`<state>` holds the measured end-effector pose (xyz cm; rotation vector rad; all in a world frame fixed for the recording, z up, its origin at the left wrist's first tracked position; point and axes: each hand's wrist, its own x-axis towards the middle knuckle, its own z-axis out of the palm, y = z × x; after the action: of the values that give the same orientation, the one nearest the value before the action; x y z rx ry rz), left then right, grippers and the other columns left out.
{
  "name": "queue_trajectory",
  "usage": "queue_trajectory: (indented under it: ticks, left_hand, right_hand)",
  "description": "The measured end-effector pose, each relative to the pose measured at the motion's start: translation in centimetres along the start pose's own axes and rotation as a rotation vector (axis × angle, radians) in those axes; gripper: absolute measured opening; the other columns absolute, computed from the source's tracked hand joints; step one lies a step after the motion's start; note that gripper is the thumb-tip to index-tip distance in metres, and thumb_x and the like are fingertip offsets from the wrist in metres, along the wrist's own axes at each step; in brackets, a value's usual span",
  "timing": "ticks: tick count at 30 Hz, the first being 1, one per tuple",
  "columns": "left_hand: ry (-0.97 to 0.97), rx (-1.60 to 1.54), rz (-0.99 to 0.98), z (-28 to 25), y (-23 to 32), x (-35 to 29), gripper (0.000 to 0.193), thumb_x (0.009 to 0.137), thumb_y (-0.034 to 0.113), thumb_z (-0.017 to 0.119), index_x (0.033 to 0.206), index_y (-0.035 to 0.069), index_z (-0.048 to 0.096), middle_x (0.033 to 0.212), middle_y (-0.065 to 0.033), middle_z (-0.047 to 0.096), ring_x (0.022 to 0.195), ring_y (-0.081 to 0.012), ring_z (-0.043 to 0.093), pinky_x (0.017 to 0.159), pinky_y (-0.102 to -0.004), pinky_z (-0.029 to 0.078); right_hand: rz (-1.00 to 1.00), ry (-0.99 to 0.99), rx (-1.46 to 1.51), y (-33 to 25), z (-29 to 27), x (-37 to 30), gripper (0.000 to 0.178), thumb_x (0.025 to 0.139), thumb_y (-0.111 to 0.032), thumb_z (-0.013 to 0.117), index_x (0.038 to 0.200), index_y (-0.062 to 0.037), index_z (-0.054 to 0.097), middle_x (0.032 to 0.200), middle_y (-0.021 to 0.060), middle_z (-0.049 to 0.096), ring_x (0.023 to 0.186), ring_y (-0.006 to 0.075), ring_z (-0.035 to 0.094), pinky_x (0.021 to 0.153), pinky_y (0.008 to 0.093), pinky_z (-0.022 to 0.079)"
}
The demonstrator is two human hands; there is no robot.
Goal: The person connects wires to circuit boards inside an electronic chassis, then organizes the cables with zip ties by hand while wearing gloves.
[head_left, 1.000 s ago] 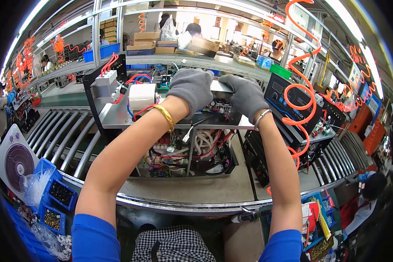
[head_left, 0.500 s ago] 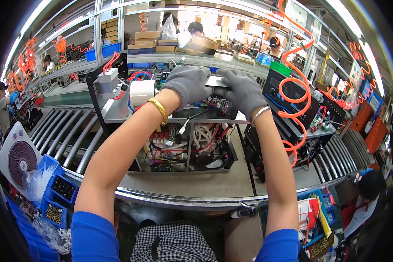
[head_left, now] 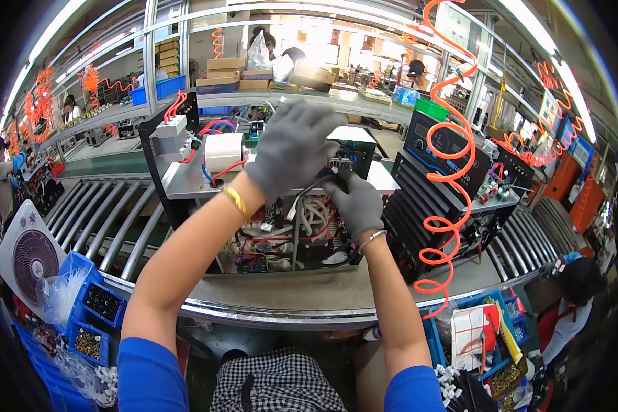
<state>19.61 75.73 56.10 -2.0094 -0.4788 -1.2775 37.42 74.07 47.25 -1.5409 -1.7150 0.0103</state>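
An open machine chassis (head_left: 281, 240) full of wiring stands on the bench in front of me. On its top plate sit a white round part (head_left: 223, 151) and a grey block with red wires (head_left: 171, 130). My left hand (head_left: 291, 147), in a grey glove, hovers above the top plate with its fingers spread and holds nothing. My right hand (head_left: 360, 202), also gloved, is lower, at the chassis's right front. Its fingers curl around a thin black cable (head_left: 316, 187) that runs out of the unit.
A closed black unit (head_left: 439, 192) stands right of the chassis, with an orange coiled hose (head_left: 446, 137) hanging over it. A roller conveyor (head_left: 109, 213) runs off to the left. A small fan (head_left: 30, 254) and blue parts bins (head_left: 92, 316) sit at lower left. Other people work nearby.
Both hands have come off the chassis's far top edge. The left hand rose toward me and opened. The right hand dropped to the right front and closed on the black cable.
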Motion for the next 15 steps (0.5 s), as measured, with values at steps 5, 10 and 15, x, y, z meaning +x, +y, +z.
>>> queue_trajectory:
  ticks: [5,10,15]
  left_hand:
    - [-0.347,-0.103,-0.086,0.2,2.6,-4.8,0.025,0.088,0.028,0.065,0.109,0.016,0.063,0.099,-0.0058,0.067,0.083,-0.0293,0.066,0.073,-0.0389,0.052]
    - [-0.564,-0.196,-0.329,2.1,3.6,-5.9,0.023,0.092,0.032,0.061,0.109,0.015,0.061,0.087,-0.0075,0.065,0.075,-0.0303,0.066,0.063,-0.0431,0.052]
    - [-0.381,-0.164,-0.338,3.9,4.0,-4.8,0.021,0.093,0.029,0.059,0.11,0.016,0.058,0.086,-0.0075,0.065,0.075,-0.0301,0.066,0.063,-0.0425,0.051]
  right_hand:
    - [-0.056,-0.076,0.503,0.4,-0.5,-0.5,0.035,0.092,-0.027,0.066,0.114,-0.0004,0.064,0.085,0.0111,0.07,0.071,0.0182,0.066,0.063,0.0311,0.051]
    - [0.009,-0.252,0.791,2.9,-0.6,-0.1,0.027,0.096,-0.019,0.059,0.114,0.0018,0.061,0.079,0.0047,0.064,0.065,0.0077,0.057,0.055,0.0247,0.046]
    - [-0.012,-0.197,0.638,4.3,0.1,0.7,0.026,0.096,-0.022,0.06,0.113,-0.0016,0.062,0.079,0.0082,0.066,0.065,0.0106,0.059,0.059,0.0274,0.048]
